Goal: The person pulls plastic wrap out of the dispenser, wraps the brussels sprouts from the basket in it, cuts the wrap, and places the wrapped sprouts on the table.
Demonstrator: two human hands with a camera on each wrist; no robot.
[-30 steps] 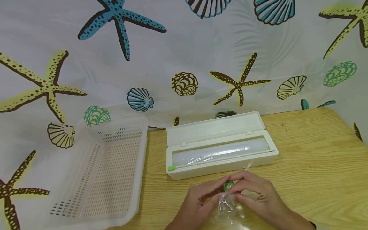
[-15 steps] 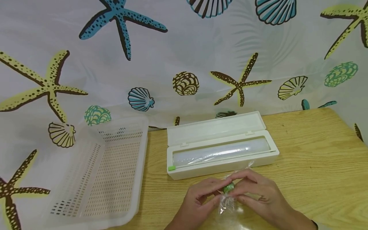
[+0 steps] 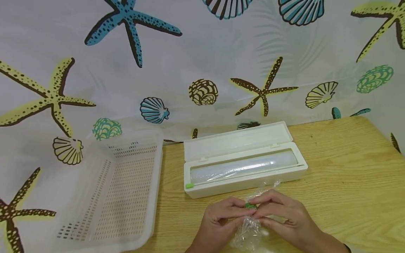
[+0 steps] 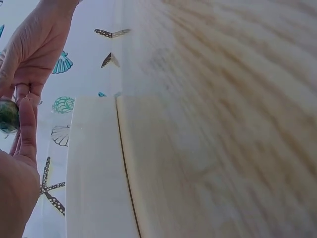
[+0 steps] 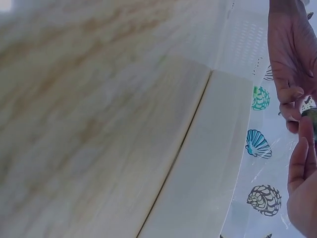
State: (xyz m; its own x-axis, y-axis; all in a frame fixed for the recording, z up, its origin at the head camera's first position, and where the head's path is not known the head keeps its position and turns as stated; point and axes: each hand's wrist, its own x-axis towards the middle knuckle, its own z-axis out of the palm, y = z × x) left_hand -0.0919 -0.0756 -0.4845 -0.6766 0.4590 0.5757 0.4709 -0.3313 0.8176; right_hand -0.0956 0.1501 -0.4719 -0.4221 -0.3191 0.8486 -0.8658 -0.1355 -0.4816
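Note:
Between my two hands, at the front of the table in the head view, is a small round green thing (image 3: 251,206) with clear cling film (image 3: 250,233) around it. My left hand (image 3: 221,218) pinches it from the left, and my right hand (image 3: 286,218) pinches it from the right. Loose, crumpled film hangs below the fingers, and a thin piece sticks up behind them. Fingers cover much of the green thing, so its kind is unclear. Both wrist views catch only part of it, as a dark green ball (image 4: 7,116) held at the fingertips.
Just behind my hands stands a white cling film box (image 3: 245,175), lid raised, with a film roll (image 3: 243,167) inside and a green slider (image 3: 189,185) at its left end. A white perforated basket (image 3: 155,189) stands left. Behind the wooden table (image 3: 348,175) hangs a sea-patterned cloth (image 3: 177,63).
My fingers have shifted around the green thing, and the left fingers now cover more of it. The loose film below has spread out. The box and basket stay put.

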